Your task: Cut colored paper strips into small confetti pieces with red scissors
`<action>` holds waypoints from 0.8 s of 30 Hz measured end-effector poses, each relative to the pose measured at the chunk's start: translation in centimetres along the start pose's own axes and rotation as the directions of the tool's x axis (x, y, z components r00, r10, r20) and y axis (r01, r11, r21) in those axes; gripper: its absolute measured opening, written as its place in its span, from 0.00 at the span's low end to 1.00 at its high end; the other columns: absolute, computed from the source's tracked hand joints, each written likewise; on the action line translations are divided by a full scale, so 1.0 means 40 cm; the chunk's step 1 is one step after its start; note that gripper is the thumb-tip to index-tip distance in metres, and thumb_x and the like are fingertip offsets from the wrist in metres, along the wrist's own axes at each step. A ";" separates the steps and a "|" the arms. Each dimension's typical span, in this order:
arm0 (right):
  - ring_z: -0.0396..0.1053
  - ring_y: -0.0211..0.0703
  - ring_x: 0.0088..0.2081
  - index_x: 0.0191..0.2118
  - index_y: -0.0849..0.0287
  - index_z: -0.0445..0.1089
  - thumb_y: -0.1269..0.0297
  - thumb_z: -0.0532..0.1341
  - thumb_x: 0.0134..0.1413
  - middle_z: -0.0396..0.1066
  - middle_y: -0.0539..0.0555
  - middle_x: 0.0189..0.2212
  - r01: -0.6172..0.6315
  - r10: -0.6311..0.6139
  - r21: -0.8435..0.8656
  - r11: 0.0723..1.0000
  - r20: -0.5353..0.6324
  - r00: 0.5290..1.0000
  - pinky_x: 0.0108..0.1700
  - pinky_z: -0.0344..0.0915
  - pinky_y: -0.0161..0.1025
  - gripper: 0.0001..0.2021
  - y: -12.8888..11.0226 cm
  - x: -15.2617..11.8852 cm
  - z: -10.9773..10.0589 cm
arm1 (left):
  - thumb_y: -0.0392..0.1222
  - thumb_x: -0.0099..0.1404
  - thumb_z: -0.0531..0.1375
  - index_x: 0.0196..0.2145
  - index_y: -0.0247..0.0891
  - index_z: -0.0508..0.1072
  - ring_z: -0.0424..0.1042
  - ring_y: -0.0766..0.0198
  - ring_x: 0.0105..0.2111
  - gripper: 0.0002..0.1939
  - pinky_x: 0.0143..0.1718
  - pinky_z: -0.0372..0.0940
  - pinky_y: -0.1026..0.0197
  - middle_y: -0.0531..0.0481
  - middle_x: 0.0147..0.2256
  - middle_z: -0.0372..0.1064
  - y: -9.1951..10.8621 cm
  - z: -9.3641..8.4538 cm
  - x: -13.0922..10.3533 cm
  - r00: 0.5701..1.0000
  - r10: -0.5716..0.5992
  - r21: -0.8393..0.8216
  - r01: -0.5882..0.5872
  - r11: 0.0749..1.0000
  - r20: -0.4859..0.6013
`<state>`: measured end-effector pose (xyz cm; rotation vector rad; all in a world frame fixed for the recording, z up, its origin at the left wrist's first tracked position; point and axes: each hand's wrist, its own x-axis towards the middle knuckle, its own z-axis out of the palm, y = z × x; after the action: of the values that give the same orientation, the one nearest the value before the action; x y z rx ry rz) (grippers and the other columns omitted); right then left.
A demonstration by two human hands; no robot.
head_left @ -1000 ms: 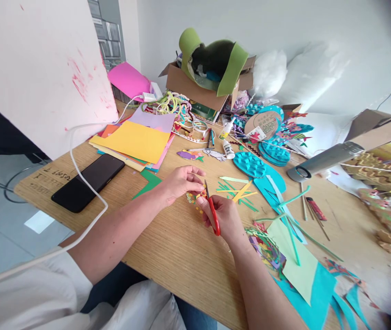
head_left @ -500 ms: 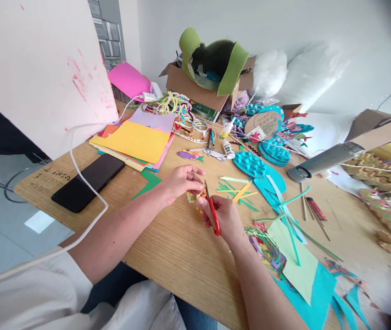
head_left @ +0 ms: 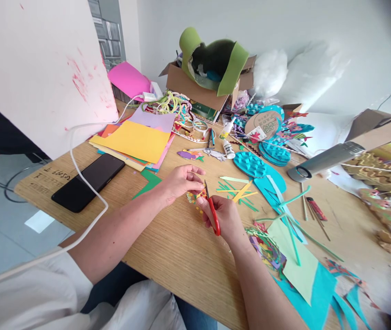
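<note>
My right hand [head_left: 223,215] grips red-handled scissors [head_left: 213,215], their dark blades pointing up and away from me. A small piece of yellow paper [head_left: 200,195] shows at my right thumb tip, beside the blades. Just left of the blades is my left hand [head_left: 181,184], its fingers bent and drawn together; what they pinch is too small to make out. Tiny yellow and orange paper bits [head_left: 191,198] lie on the table under both hands. To the right, thin green paper strips [head_left: 228,189] and wider yellow strips [head_left: 242,192] are scattered.
Stacked coloured paper [head_left: 143,140] and a black phone [head_left: 88,183] lie left; a white cable [head_left: 75,156] crosses the phone. Glue bottles [head_left: 229,149], a paper fish [head_left: 187,155] and blue craft pieces [head_left: 250,164] sit beyond my hands. A metal flask [head_left: 324,160] lies right, near light green paper [head_left: 297,261].
</note>
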<state>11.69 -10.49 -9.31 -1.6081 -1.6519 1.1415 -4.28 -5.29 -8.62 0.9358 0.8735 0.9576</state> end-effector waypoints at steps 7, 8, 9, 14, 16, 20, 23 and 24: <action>0.61 0.37 0.13 0.18 0.57 0.59 0.38 0.62 0.47 0.64 0.50 0.11 0.013 -0.012 -0.030 0.999 0.003 1.000 0.17 0.53 0.32 0.27 0.002 0.003 -0.001 | 0.26 0.49 0.64 0.39 0.31 0.69 0.70 0.69 0.24 0.18 0.29 0.65 0.64 0.53 0.24 0.71 0.002 0.002 0.000 1.000 -0.015 0.016 0.015 1.000 0.006; 0.61 0.37 0.13 0.18 0.57 0.59 0.38 0.62 0.47 0.64 0.50 0.11 0.006 -0.006 -0.029 1.000 0.004 1.000 0.17 0.53 0.32 0.27 0.000 0.003 -0.001 | 0.25 0.49 0.64 0.40 0.31 0.69 0.70 0.70 0.24 0.18 0.29 0.65 0.64 0.53 0.24 0.71 0.002 0.002 0.000 1.000 -0.015 0.018 0.015 1.000 0.006; 0.61 0.37 0.13 0.18 0.57 0.59 0.38 0.62 0.47 0.65 0.50 0.11 -0.003 0.003 -0.028 1.000 0.006 1.000 0.17 0.53 0.32 0.27 -0.002 0.003 -0.001 | 0.25 0.49 0.64 0.40 0.31 0.69 0.70 0.70 0.24 0.18 0.29 0.65 0.64 0.53 0.24 0.71 0.003 0.002 0.001 1.000 -0.013 0.020 0.013 1.000 0.005; 0.61 0.37 0.13 0.18 0.57 0.58 0.39 0.63 0.46 0.64 0.50 0.11 -0.032 0.032 -0.033 0.999 0.000 0.999 0.17 0.53 0.32 0.26 -0.006 0.001 -0.004 | 0.25 0.49 0.64 0.40 0.30 0.69 0.70 0.69 0.23 0.19 0.29 0.65 0.64 0.53 0.24 0.71 0.004 0.001 0.000 1.000 -0.012 0.025 0.012 1.000 -0.004; 0.60 0.37 0.13 0.18 0.57 0.58 0.39 0.63 0.46 0.64 0.49 0.11 -0.031 0.031 -0.045 0.998 -0.007 0.999 0.17 0.52 0.32 0.26 -0.006 0.001 -0.003 | 0.25 0.48 0.64 0.40 0.31 0.69 0.71 0.69 0.23 0.19 0.29 0.65 0.64 0.53 0.24 0.71 0.004 0.001 -0.001 1.000 -0.011 0.020 0.011 1.000 -0.006; 0.60 0.36 0.12 0.18 0.57 0.57 0.40 0.64 0.45 0.63 0.49 0.11 -0.034 0.034 -0.031 0.999 -0.020 0.999 0.16 0.52 0.31 0.26 -0.004 0.001 -0.002 | 0.26 0.48 0.65 0.40 0.31 0.69 0.71 0.69 0.23 0.19 0.29 0.64 0.64 0.52 0.24 0.71 0.003 0.000 0.000 1.000 -0.002 0.016 0.002 1.000 0.000; 0.62 0.36 0.12 0.18 0.58 0.60 0.40 0.66 0.43 0.64 0.49 0.11 -0.037 0.041 0.041 0.998 -0.079 0.996 0.15 0.54 0.31 0.26 -0.007 0.000 -0.006 | 0.28 0.49 0.65 0.40 0.32 0.69 0.70 0.69 0.24 0.19 0.30 0.65 0.63 0.53 0.24 0.71 0.003 -0.004 0.003 1.000 0.000 0.041 0.000 0.999 -0.008; 0.63 0.36 0.12 0.19 0.59 0.61 0.41 0.66 0.43 0.65 0.49 0.12 -0.027 0.036 0.072 0.997 -0.130 0.991 0.14 0.54 0.31 0.25 -0.010 0.000 -0.009 | 0.28 0.49 0.65 0.40 0.32 0.69 0.70 0.68 0.24 0.19 0.30 0.64 0.63 0.53 0.24 0.71 0.003 -0.007 0.004 1.000 -0.001 0.069 0.002 0.998 -0.012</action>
<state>11.80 -10.40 -8.80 -1.6343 -1.4913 1.0728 -4.53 -5.02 -8.63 0.9891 0.9225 0.9372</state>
